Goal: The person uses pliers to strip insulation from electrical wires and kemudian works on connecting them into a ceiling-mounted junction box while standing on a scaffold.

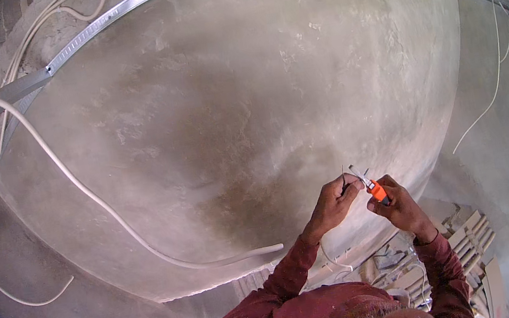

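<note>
My left hand [332, 205] is closed in a pinch on a cable end, with a thin dark wire [343, 174] sticking up past the fingertips. Below this hand hangs a thin white cable [326, 253], which seems to be the same one. In my right hand [401, 206] is an orange-and-black hand tool [377, 191] with a metal tip; its exact kind is too small to make out. The tool's tip is close against the left fingertips, by the wire ends. Both sleeves are dark red.
A grey plastered wall [245, 95] fills the middle. Metal profiles [135, 1] run along its top. A thick white conduit [97, 197] curves down at the left, and a thin white cable [493, 96] hangs at the right. Long strips [468, 243] lie stacked at lower right.
</note>
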A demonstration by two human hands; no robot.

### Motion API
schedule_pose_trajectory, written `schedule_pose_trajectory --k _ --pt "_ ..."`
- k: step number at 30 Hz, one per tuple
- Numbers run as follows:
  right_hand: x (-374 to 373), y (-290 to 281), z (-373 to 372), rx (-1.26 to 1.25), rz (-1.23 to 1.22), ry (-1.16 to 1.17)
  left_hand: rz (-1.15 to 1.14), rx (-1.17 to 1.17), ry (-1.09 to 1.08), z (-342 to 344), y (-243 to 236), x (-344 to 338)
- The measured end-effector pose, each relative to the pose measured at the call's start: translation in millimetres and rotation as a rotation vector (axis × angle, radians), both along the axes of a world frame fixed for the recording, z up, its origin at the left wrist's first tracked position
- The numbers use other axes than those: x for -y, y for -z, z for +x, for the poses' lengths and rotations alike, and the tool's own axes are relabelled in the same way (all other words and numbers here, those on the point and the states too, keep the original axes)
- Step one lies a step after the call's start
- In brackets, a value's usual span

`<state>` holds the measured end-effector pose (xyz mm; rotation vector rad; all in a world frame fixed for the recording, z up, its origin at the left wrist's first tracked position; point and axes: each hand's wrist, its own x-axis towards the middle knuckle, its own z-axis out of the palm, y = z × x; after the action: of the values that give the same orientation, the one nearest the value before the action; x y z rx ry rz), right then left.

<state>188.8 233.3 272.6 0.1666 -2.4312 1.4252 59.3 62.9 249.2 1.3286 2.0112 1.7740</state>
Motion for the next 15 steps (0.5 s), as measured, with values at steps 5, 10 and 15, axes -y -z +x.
schedule_pose_trajectory --k 5,10,15 --pt "5 -10 4 -0.085 0.1 0.003 -0.066 0.016 -0.065 13 -20 7" --pt "8 -19 3 -0.108 0.121 -0.026 0.141 -0.146 -0.156 19 -19 6" --pt "13 -29 1 -0.138 0.069 -0.05 0.127 -0.093 -0.123 18 -42 12"
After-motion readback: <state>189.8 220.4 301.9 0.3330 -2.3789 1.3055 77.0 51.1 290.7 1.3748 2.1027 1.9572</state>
